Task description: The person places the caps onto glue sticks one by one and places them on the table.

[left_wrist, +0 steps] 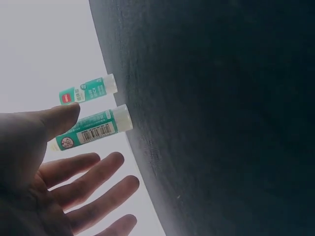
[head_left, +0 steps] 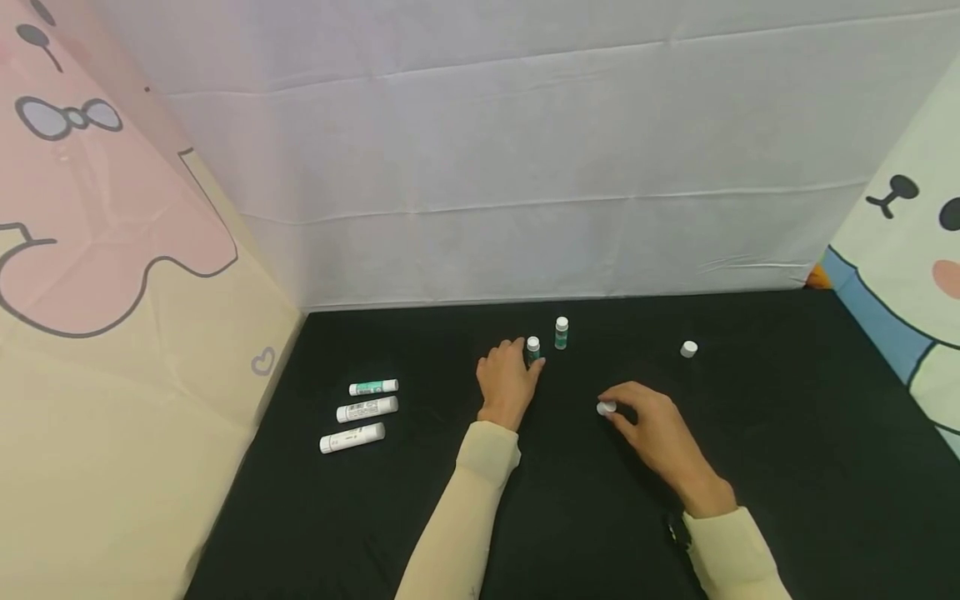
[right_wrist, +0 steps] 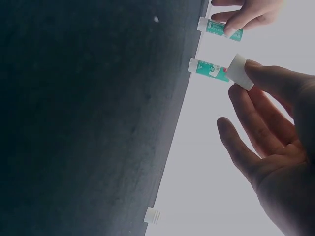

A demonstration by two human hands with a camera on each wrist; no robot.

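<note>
Near the back middle of the black table, a green-and-white glue stick (left_wrist: 91, 129) stands upright beside my left hand (head_left: 506, 379). The left fingers are loosely spread, with the thumb overlapping the stick in the left wrist view; firm contact cannot be told. Just behind and right of it, a second glue stick (head_left: 561, 333) stands upright. My right hand (head_left: 660, 429) pinches a small white cap (right_wrist: 239, 72) between thumb and fingertips, low over the table in front of the sticks. Another white cap (head_left: 688, 349) sits farther right on the table.
On the left side of the black table (head_left: 420, 517) three tubes lie in a row: a small green-and-white one (head_left: 373, 387), a white one (head_left: 367, 409) and a larger white one (head_left: 352, 438). A white cloth wall (head_left: 525, 167) stands behind; printed cloths flank both sides.
</note>
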